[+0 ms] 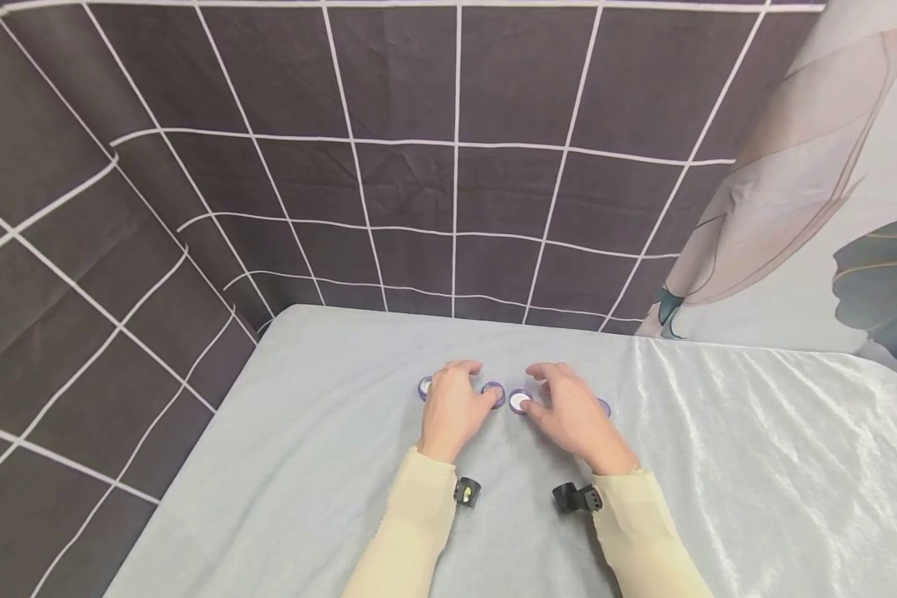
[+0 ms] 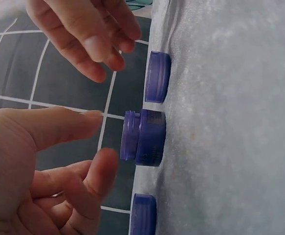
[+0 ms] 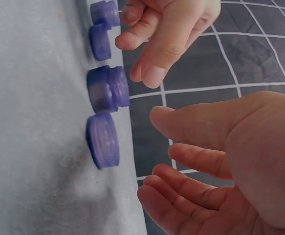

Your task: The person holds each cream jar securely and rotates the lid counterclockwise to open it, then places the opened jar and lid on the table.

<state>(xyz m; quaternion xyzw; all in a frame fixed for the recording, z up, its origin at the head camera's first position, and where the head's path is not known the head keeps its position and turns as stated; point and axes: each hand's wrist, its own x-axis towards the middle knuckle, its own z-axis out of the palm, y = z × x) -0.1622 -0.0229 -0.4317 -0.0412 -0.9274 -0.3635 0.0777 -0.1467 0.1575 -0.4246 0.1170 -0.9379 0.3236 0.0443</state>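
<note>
Hands hover with loose, empty fingers over a row of purple jars on the bench: left hand [image 1: 452, 409] at nine o'clock of the middle jar [image 1: 520, 402], right hand [image 1: 571, 413] at three.

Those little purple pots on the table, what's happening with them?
A person has both hands over a row of small purple pots and lids on a pale cloth-covered table. The left hand and right hand hover with fingers relaxed, holding nothing. Between them stands an open jar; a lid lies beside it.
</note>
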